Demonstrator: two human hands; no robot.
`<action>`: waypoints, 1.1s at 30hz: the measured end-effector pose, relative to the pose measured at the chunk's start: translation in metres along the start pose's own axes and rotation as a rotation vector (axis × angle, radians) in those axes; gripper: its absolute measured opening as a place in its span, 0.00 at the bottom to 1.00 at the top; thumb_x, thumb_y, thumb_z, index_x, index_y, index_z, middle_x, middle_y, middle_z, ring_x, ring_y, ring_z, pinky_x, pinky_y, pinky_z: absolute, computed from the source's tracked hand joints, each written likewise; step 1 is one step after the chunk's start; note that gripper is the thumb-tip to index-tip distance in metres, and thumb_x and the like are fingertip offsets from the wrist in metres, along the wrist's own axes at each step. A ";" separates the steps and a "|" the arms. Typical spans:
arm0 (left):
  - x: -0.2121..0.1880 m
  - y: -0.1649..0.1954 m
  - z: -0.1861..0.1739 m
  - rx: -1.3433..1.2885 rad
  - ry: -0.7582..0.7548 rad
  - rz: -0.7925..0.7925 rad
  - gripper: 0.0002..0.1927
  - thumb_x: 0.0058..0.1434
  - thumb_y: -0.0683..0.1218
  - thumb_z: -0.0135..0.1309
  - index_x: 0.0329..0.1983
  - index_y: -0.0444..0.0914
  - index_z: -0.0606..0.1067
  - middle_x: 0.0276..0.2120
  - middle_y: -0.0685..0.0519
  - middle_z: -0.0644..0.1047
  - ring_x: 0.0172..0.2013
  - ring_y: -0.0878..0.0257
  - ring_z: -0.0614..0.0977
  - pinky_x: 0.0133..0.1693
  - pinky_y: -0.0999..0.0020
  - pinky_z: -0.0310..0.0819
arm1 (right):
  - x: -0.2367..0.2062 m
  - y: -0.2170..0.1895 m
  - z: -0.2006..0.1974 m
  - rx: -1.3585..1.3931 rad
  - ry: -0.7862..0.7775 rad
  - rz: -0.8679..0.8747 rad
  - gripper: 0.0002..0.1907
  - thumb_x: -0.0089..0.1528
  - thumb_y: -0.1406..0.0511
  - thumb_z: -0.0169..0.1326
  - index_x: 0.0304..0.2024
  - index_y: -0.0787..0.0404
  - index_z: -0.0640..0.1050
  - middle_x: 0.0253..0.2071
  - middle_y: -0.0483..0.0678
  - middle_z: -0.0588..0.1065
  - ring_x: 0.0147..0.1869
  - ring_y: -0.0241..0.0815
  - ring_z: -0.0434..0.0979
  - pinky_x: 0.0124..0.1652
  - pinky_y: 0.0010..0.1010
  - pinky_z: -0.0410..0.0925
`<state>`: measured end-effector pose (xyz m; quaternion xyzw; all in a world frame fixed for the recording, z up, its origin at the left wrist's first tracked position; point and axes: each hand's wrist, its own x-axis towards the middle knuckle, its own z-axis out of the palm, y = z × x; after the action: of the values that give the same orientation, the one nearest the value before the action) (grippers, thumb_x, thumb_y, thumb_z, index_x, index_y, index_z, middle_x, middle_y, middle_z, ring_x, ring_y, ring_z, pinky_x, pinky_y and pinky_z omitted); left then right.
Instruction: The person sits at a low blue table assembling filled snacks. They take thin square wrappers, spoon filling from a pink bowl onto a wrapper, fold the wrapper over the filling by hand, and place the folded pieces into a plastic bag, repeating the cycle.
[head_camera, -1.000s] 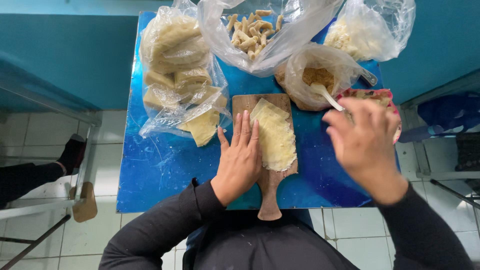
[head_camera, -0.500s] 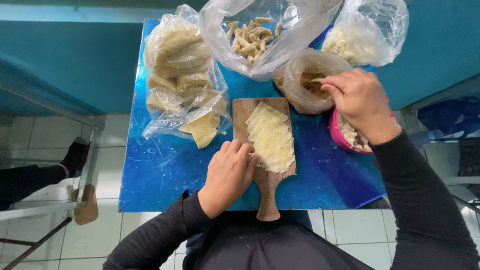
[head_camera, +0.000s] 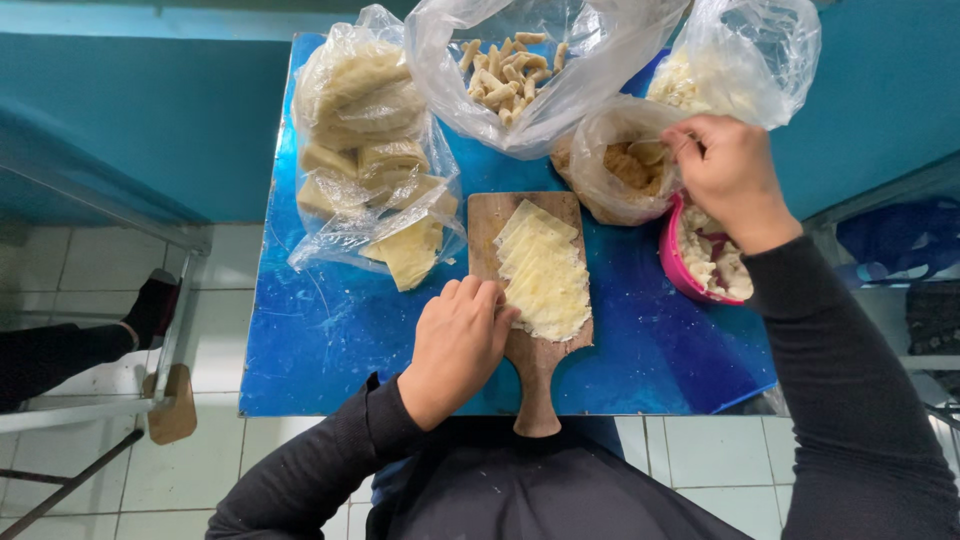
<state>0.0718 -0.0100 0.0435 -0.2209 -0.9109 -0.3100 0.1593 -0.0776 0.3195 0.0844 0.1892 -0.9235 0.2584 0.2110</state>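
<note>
- Since half a second ago, the right hand (head_camera: 728, 175) has moved from above the pink bowl (head_camera: 672, 262) up to the mouth of the small clear bag of brown filling (head_camera: 625, 170); the left hand (head_camera: 458, 345) has stayed on the board.
- Far left of the left hand, up the table, lies a clear bag of stacked pale dough sheets (head_camera: 370, 140), some of them spilling out toward the board.
- The left hand is loosely curled, its fingertips pressed against the left edge of the dough sheets (head_camera: 545, 275) fanned across the wooden paddle board (head_camera: 535, 360).
- That dough lies just right of the left hand, touching it, and well below and left of the right hand.
- Above the board, between the hands, sits an open bag of rolled pastry pieces (head_camera: 510, 65).
- The right hand's fingers are bunched together at the filling bag's opening; what they pinch cannot be told.
- Just below the right wrist sits the pink bowl of white chunks.
- Above the right hand lies another clear bag of whitish filling (head_camera: 720, 70).
</note>
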 end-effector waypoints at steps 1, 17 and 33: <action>0.000 0.000 0.001 -0.002 -0.007 -0.007 0.10 0.59 0.47 0.61 0.37 0.39 0.73 0.31 0.50 0.72 0.35 0.52 0.75 0.35 0.58 0.68 | -0.002 -0.003 -0.003 -0.003 0.018 0.013 0.07 0.71 0.68 0.56 0.46 0.65 0.83 0.37 0.56 0.80 0.37 0.48 0.83 0.38 0.33 0.72; 0.003 -0.001 0.010 -0.047 -0.030 -0.062 0.10 0.57 0.46 0.62 0.35 0.39 0.72 0.31 0.51 0.73 0.35 0.53 0.76 0.34 0.58 0.69 | -0.007 0.027 0.001 0.474 0.021 0.619 0.11 0.72 0.62 0.56 0.43 0.63 0.83 0.30 0.43 0.79 0.27 0.25 0.67 0.29 0.20 0.62; 0.004 0.004 0.014 -0.114 -0.009 -0.040 0.07 0.60 0.44 0.59 0.35 0.39 0.71 0.31 0.49 0.74 0.36 0.50 0.77 0.36 0.57 0.71 | -0.071 -0.055 -0.014 0.887 0.020 0.664 0.10 0.73 0.65 0.52 0.45 0.66 0.80 0.31 0.44 0.76 0.30 0.27 0.67 0.30 0.18 0.59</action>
<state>0.0683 0.0036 0.0366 -0.2130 -0.8967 -0.3635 0.1361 0.0116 0.3013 0.0825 -0.0438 -0.7343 0.6769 0.0271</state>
